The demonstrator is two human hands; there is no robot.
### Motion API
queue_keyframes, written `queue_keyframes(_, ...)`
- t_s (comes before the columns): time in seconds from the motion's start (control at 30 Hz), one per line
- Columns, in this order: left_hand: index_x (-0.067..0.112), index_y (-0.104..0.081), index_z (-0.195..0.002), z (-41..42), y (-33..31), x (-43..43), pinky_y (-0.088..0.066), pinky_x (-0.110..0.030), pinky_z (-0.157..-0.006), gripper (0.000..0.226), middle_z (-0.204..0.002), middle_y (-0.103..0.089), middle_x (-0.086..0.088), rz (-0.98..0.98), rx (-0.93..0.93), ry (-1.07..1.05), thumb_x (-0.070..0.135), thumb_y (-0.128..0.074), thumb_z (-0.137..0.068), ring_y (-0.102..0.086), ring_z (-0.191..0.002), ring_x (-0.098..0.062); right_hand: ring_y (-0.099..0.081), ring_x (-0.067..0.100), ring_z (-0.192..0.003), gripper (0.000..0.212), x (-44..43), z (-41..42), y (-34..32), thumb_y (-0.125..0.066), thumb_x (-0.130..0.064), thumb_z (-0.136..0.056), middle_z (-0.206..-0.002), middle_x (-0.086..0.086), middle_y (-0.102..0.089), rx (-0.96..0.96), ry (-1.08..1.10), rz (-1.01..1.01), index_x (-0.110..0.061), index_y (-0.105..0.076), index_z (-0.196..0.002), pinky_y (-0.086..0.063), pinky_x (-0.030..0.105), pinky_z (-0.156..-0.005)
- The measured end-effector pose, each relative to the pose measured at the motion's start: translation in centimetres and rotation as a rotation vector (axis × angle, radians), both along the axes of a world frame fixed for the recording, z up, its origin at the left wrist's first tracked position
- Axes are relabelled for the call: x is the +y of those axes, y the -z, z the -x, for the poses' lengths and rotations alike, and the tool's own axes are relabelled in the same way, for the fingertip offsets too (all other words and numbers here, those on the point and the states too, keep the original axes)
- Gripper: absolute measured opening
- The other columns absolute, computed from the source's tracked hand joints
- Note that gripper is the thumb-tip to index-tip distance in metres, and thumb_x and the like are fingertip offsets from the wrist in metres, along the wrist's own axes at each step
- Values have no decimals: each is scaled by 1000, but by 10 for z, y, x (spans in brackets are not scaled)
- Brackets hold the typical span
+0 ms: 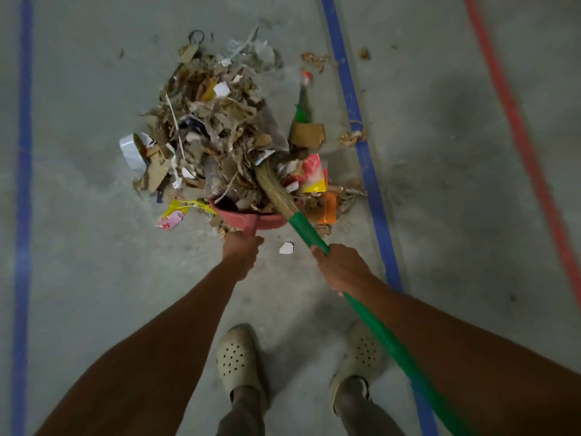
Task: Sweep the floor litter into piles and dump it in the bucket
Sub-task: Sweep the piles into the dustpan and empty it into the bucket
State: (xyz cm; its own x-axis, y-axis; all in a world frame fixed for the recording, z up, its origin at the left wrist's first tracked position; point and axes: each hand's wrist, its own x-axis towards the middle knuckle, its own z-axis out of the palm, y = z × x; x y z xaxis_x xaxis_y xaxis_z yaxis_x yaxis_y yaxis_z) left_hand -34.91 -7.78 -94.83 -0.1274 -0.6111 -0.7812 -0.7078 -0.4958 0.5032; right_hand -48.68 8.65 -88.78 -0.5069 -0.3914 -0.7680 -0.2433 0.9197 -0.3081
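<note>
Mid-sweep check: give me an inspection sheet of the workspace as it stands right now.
Surface: grey concrete floor, dusty.
Job's things: litter pile heaped against the mouth of the red dustpan; broom bristles lie in the pile; bucket not in view.
Clutter: cardboard scraps beside the right blue line; white scrap between the hands.
Grippers: left hand grips the dustpan handle; right hand grips the broom's green handle.
Cables: nothing seen.
Surroundings: left blue line, red line, the person's clogs.

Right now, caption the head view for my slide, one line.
Left hand holds a red dustpan at the litter pile while the right hand grips a green-handled broom.
</note>
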Motion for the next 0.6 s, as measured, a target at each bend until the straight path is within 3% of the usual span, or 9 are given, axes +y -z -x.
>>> queue_keyframes(0.1,7,-55,-82,-3,-54,13,-33,-21,-39,13,-59,-47,-4,18,24,10,9,-66,-88,-42,-43,-14,-71,29,-73,56,9,5,-60,-40,-62,-98,-85,10,-70,3,4,15,-12,-64,-90,-62,42,-72)
queue_keyframes(0.23,1,-63,-90,-18,-142,22,-35,-23,-41,14,-57,-50,-4,44,9,38,14,-68,-86,-44,-43,-15,-66,23,-59,54,26,-7,-145,-42,-60,-99,-72,6,-65,-14,58,52,-13,-59,-81,-55,32,-55)
queue_keyframes(0.33,-3,-66,-93,-33,-216,25,-35,-22,-38,21,-58,-52,-6,50,11,74,18,-68,-87,-44,-40,-16,-63,23,-64,53,41,-22,-211,-41,-58,-100,-70,5,-60,-4,53,72,-12,-61,-83,-52,32,-61)
queue_keyframes(0.4,-2,-66,-94,-45,-262,28,-35,-22,-38,26,-63,-54,-8,51,43,89,23,-67,-90,-44,-41,-15,-59,17,-60,49,50,-31,-256,-43,-57,-100,-69,3,-58,39,76,89,-15,-59,-80,-48,29,-56)
queue_keyframes(0.5,1,-65,-87,-66,-316,39,-35,-23,-40,25,-61,-53,-7,60,74,98,25,-68,-90,-45,-43,-15,-52,14,-55,48,66,-47,-314,-42,-57,-101,-65,2,-54,59,98,92,-19,-52,-73,-37,26,-49)
queue_keyframes(0.6,7,-59,-73,-77,-358,48,-31,-22,-39,25,-54,-47,-4,61,116,97,23,-71,-87,-40,-41,-17,-53,16,-53,51,80,-64,-352,-43,-58,-99,-64,4,-55,43,163,115,-16,-55,-74,-38,26,-47)
